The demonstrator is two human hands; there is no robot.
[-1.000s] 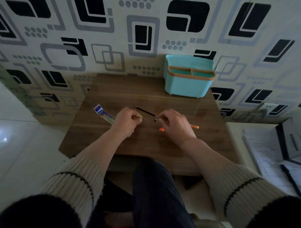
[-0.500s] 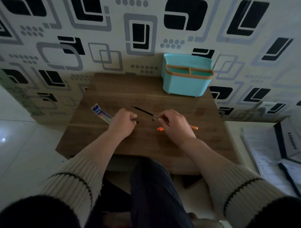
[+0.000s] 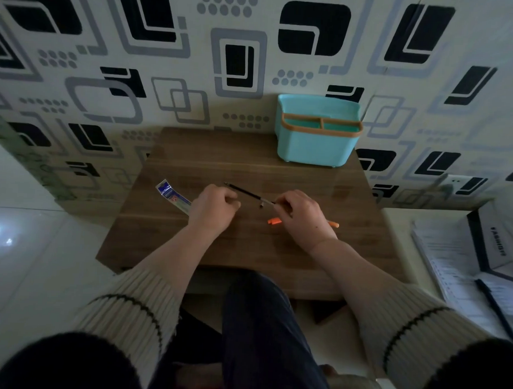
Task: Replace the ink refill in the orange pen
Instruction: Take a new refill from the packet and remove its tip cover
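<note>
My right hand [image 3: 302, 220] is closed around the orange pen [image 3: 333, 225], whose orange rear end pokes out to the right of my wrist. A thin black ink refill [image 3: 246, 192] sticks out of the hand's front and slants up and left over the table, with a small metal bit hanging near the fingertips. Just left of that hand, a small orange pen piece [image 3: 274, 221] lies on the wood. My left hand [image 3: 215, 207] rests as a closed fist beside the refill's far end; nothing shows inside it. A refill packet [image 3: 171, 195] lies partly under that hand.
A teal desk organizer [image 3: 316, 144] with an orange rim stands at the back right of the small wooden table [image 3: 189, 244], against the patterned wall. Papers and a box [image 3: 486, 249] sit on a surface to the right. My knees are under the table's front edge.
A thin item that poked out below my left fist is no longer seen. The left fist has shifted slightly. My right hand still holds the pen with the refill sticking out.
</note>
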